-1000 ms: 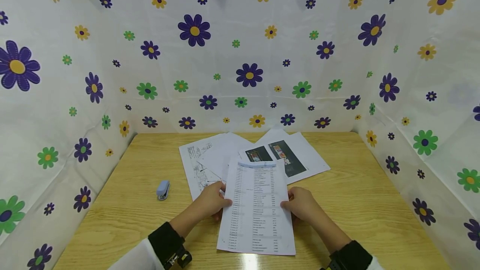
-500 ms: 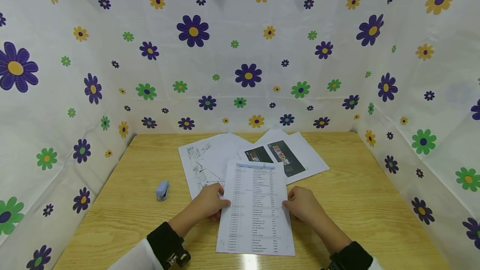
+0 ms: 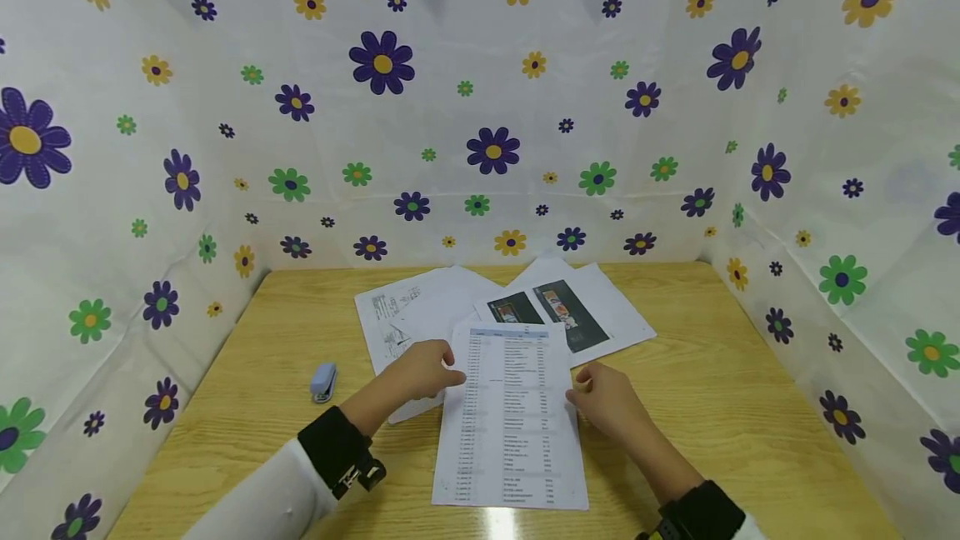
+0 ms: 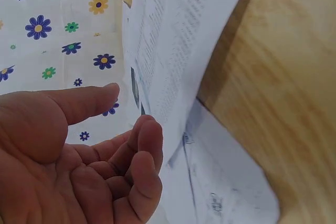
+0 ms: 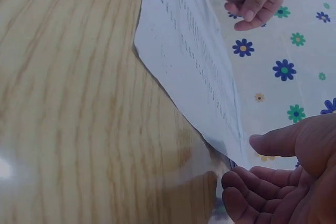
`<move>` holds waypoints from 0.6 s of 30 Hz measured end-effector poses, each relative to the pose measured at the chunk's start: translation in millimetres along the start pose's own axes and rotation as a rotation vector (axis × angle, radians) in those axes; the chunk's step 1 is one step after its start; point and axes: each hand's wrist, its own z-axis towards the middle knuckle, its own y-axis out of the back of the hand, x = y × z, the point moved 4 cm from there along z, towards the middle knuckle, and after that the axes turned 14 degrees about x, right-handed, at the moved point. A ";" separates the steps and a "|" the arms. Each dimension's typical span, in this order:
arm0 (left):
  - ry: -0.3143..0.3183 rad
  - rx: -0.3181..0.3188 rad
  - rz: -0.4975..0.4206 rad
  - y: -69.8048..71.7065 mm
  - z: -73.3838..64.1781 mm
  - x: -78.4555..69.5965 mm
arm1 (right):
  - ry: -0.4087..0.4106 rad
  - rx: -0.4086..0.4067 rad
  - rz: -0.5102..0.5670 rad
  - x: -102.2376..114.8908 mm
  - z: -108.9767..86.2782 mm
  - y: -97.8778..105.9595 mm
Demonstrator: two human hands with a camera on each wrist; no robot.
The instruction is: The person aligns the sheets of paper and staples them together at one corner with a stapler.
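Note:
A printed sheet [image 3: 510,423] with a table of text and a blue header row lies at the front middle of the table. My left hand [image 3: 420,372] is raised over its left edge. In the left wrist view, thumb and loosely bent fingers [image 4: 144,182] stand apart with nothing between them. At the sheet's right edge is my right hand [image 3: 609,400]. The right wrist view shows its thumb [image 5: 275,142] parted from the fingers, close to the paper's edge and not pinching it.
Behind the sheet lie more papers: a line drawing [image 3: 390,315] on the left and a page with dark pictures [image 3: 607,319] on the right. A small blue stapler [image 3: 323,382] stands at left on the wooden table [image 3: 247,440]. Flowered cloth [image 3: 465,115] encloses the back and sides.
My left hand has let go of the sheet's left edge and risen up and away from the table. My right hand's thumb has come off the right edge. The sheet lies almost unmoved.

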 end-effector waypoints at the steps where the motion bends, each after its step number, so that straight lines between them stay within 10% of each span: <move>1: -0.014 -0.011 0.027 2.0 4.0 -4.7 | 0.002 -0.012 0.026 -1.5 0.6 1.4; 18: -0.070 -0.096 0.263 27.9 78.5 -65.6 | -0.061 -0.003 0.751 -18.1 15.5 15.0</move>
